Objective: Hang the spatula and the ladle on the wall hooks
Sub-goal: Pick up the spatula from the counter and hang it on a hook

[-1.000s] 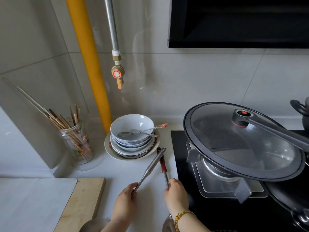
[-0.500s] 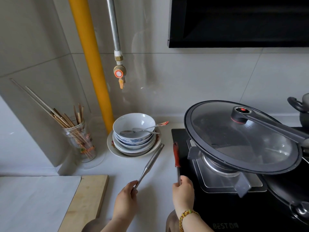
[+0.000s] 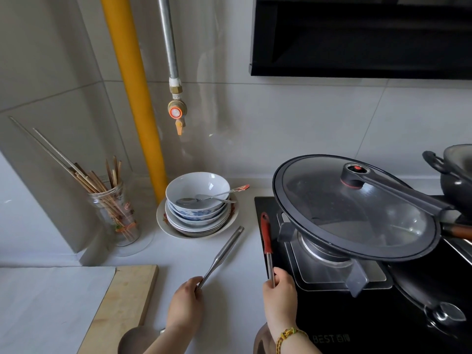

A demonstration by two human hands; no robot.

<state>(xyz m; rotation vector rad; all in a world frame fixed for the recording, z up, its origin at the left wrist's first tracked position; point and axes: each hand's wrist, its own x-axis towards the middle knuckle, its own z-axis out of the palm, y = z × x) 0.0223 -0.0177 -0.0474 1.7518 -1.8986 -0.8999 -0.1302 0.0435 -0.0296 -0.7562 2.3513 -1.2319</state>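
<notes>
From the head view, both utensils are up off the counter and pointing handle-first toward the back wall. The left hand (image 3: 184, 304) is wrapped around the thin neck of an all-steel utensil (image 3: 221, 255), its tubular handle slanting up and to the right, with the tip hanging just short of the stack of bowls (image 3: 198, 200) — near, not touching. A rounded steel bowl shows at the bottom edge below that wrist, so my guess is this one is the ladle. The right hand (image 3: 279, 295) is closed on the steel shank of the red-handled utensil (image 3: 266, 235), which I take for the spatula; its grip stands nearly upright over the left edge of the black hob (image 3: 332, 325), just beside the tilted glass lid (image 3: 357, 208). Its working end drops out of sight below the wrist with the beaded bracelet (image 3: 290, 334). No wall hooks in view — only tile, a yellow pipe (image 3: 132, 98) and a steel pipe with a valve (image 3: 176, 112). To do this lift well, keep both handle tips high and clear of the crockery and the lid rim, then present the hole end squarely to each hook, one utensil at a time — whether either handle has a hanging hole is too small to tell from here.
</notes>
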